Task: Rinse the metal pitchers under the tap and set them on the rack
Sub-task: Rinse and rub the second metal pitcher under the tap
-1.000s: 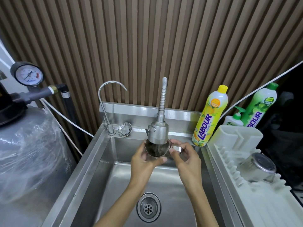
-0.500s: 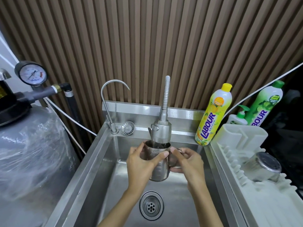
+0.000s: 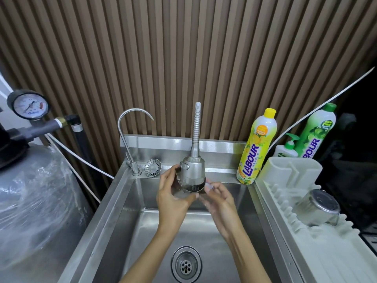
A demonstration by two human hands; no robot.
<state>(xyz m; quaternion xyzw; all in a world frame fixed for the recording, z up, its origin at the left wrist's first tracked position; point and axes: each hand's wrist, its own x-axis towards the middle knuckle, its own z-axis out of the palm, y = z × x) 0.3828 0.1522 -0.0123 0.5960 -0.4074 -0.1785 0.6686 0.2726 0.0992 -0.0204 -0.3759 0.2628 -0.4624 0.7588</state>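
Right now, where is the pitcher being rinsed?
Head view, centre: the pitcher is held over the sink right under the tap head, between the left hand and the right hand.

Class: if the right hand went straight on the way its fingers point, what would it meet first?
The pitcher, which the right hand seems to pinch at its side. Just beyond that is the tap's spray head. Depth is hard to judge.
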